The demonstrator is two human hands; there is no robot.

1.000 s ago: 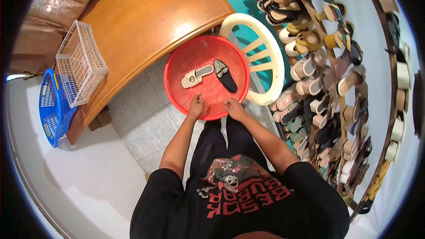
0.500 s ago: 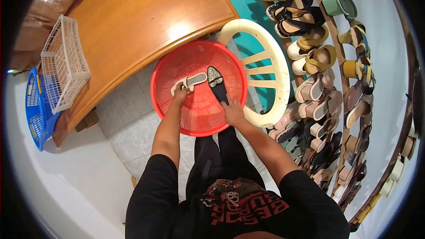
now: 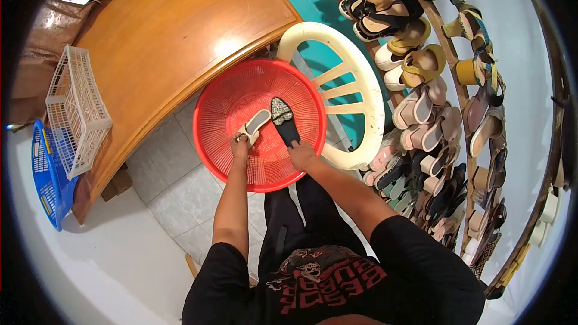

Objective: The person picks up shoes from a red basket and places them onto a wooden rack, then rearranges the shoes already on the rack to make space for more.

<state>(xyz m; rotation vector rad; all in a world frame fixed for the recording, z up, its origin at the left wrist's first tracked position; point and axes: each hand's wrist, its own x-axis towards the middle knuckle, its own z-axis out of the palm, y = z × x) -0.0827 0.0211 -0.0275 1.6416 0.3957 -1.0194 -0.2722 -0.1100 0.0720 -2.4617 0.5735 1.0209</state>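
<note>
A large red basket (image 3: 201, 138) stands in front of my body. My left hand (image 3: 240, 143) is closed on the toe end of a white sandal (image 3: 257, 121) with a grey insole, held over the basket. On the right side, my right hand (image 3: 301, 154) grips the near end of a black shoe (image 3: 288, 130), whose far end carries a glittery silver ornament (image 3: 280, 110). The two pieces of footwear lie close to each other, apart at their far ends.
A wooden table (image 3: 180, 21) lies at the upper left, bearing a white plastic crate (image 3: 78, 111). Beside it leans a blue basket (image 3: 53, 174). A cream plastic chair (image 3: 370, 96) adjoins the red basket. Racks of shoes (image 3: 422, 66) line the right.
The view has shifted slightly. The white sandal in my left hand has turned, its grey end pointing further up. My right hand still holds the black shoe.
</note>
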